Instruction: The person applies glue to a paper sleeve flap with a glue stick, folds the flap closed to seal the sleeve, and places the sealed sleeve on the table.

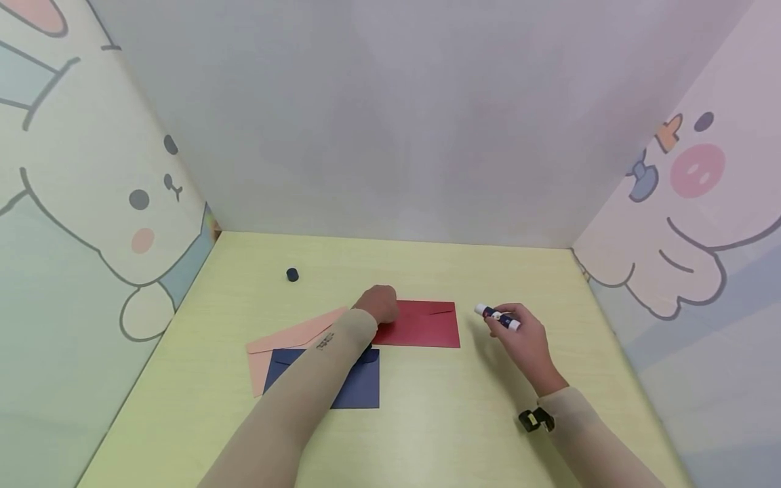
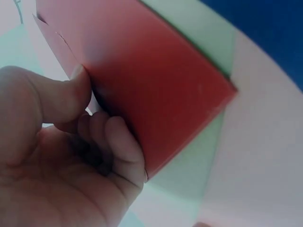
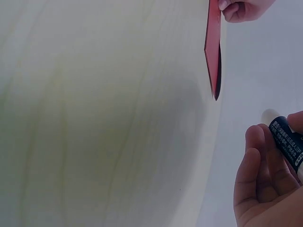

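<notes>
My left hand (image 1: 379, 304) pinches the far-left side of a red envelope (image 1: 427, 324). In the left wrist view the thumb lies on the red envelope (image 2: 142, 71) and the other fingers curl at its edge. To the right of the envelope, my right hand (image 1: 526, 339) holds a glue stick (image 1: 497, 316) with a dark label and white ends, apart from the paper. The right wrist view shows the glue stick's label (image 3: 288, 139) and its pale, uncapped-looking tip. A dark blue envelope (image 1: 360, 390) overlaps a pink envelope (image 1: 259, 362), both partly hidden under my left forearm.
A small black cap (image 1: 292, 274) stands on the pale yellow table (image 1: 439, 420) at the back left. White walls (image 1: 390, 135) close off the back and both sides, with cartoon animals on the side walls. A black wrist strap (image 1: 537, 419) is on my right sleeve.
</notes>
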`<action>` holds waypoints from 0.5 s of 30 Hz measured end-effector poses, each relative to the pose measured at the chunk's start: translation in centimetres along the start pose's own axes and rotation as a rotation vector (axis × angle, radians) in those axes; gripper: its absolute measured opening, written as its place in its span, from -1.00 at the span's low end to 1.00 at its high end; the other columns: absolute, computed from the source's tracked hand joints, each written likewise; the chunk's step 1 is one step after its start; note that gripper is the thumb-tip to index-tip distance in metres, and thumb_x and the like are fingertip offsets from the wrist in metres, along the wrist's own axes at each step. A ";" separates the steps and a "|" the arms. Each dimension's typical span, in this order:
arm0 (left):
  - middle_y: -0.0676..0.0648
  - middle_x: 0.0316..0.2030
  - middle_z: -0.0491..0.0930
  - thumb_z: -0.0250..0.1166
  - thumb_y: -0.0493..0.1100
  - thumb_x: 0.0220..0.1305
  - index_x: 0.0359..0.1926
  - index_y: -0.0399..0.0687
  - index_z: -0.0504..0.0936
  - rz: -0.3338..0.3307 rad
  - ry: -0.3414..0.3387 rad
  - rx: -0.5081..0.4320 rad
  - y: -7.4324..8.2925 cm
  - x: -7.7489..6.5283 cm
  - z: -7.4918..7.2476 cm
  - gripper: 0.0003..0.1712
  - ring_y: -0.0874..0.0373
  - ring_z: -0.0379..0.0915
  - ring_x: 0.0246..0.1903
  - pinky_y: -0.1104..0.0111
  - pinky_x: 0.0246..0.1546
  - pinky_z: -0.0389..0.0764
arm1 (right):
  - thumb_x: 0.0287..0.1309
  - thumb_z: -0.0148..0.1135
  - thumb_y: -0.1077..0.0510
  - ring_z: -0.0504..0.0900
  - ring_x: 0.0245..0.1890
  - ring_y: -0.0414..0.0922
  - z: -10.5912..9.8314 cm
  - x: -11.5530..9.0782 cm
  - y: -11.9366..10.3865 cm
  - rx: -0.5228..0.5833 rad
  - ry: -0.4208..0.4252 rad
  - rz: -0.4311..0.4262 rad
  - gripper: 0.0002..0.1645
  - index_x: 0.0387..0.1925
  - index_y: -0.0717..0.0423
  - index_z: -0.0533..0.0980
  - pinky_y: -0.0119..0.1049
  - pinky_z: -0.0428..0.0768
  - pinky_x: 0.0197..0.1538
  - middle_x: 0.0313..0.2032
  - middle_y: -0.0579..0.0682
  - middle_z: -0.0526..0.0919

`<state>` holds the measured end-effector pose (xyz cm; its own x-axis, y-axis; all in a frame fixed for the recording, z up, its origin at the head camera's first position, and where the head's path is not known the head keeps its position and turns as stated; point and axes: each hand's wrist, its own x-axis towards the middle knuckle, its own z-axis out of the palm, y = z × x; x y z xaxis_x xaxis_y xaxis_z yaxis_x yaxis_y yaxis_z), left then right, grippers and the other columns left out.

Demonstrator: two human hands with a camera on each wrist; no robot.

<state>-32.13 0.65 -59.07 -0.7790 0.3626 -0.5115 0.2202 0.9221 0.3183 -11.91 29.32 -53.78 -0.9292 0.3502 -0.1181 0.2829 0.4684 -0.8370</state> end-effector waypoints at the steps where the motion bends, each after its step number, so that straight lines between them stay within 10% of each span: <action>1: -0.01 -0.41 0.66 0.29 -0.17 0.57 -0.34 0.02 0.70 0.001 -0.003 0.002 0.1 -0.2 -0.1 -0.76 0.12 0.50 -0.46 0.31 -0.44 0.52 | 0.63 0.54 -0.05 0.83 -0.19 -0.35 0.0 0.0 0.0 -0.002 0.000 0.000 -0.51 0.35 0.11 0.64 -0.41 0.71 -0.15 0.12 0.30 0.90; 15: 0.08 -0.51 0.48 0.19 -0.03 0.49 -0.48 0.16 0.49 0.015 -0.097 -0.045 -1.1 0.9 -0.8 -0.69 0.16 0.41 -0.48 0.26 -0.33 0.50 | 0.64 0.52 -0.07 0.80 -0.15 -0.30 0.0 0.2 0.1 -0.005 -0.011 0.014 -0.47 0.39 0.12 0.63 -0.38 0.69 -0.18 0.08 0.28 0.92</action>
<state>-33.55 -0.09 -59.23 -0.7146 0.3898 -0.5808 0.2034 0.9103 0.3607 -12.08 29.40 -53.90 -0.9278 0.3478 -0.1352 0.2966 0.4677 -0.8326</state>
